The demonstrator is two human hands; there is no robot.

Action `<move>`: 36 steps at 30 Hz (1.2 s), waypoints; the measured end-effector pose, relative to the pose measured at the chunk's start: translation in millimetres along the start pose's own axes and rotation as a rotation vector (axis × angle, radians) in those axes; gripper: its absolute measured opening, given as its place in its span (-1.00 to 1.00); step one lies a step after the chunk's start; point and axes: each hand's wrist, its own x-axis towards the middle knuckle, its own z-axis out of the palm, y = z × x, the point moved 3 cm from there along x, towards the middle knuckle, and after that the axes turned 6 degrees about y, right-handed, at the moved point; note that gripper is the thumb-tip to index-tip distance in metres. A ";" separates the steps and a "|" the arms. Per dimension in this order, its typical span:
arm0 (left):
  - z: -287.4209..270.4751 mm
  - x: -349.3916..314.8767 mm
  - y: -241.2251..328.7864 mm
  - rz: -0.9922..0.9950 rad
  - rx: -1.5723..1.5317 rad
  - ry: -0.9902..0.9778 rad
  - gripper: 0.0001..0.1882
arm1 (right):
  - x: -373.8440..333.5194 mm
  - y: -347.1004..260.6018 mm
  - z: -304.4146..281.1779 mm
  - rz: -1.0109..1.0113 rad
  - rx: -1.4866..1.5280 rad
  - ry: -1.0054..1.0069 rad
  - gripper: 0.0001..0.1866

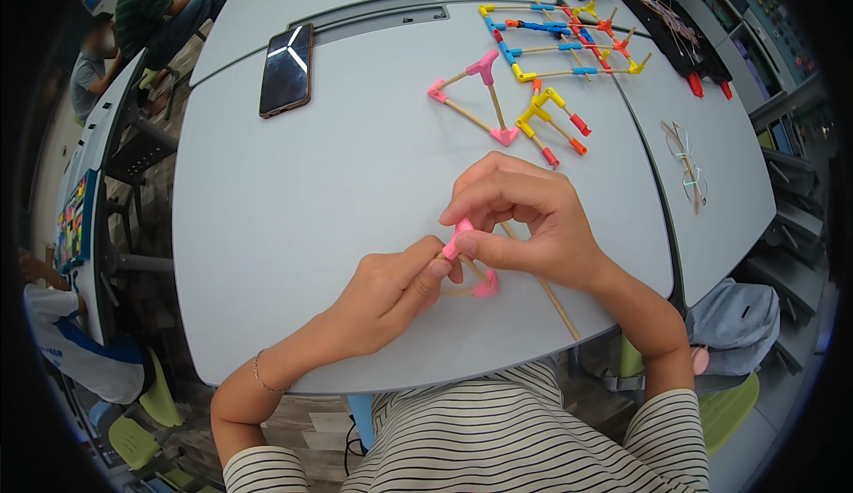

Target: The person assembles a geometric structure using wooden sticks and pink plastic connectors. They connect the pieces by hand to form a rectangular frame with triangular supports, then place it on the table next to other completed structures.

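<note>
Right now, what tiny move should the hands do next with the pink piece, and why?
Probably push the pink connector further onto its wooden stick. The right hand pinches it from above while the left hand steadies the part-built frame with another pink connector; the finished pink triangle shows how the corners close.

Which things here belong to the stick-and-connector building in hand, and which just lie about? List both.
In use: left hand and right hand pinching a pink connector; wooden stick; second pink connector.

Lying about: pink triangle frame, yellow piece with red caps, multicoloured frame, phone, glasses.
</note>
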 end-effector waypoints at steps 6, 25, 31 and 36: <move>1.6 -1.1 0.7 -0.037 -0.016 -0.001 -0.65 | -0.7 -2.9 -0.2 0.010 -0.036 0.016 -0.81; -5.2 0.2 6.3 -0.032 -0.014 0.034 -0.69 | 3.0 -8.6 -12.0 0.171 -0.078 0.021 -0.83; -2.2 -1.2 4.3 -0.047 -0.029 0.013 -0.70 | 4.2 -7.9 -11.6 0.144 -0.096 -0.100 -0.81; -2.6 1.4 0.9 -0.100 -0.021 -0.029 -0.69 | 3.8 2.4 -9.0 0.056 -0.103 -0.107 -0.84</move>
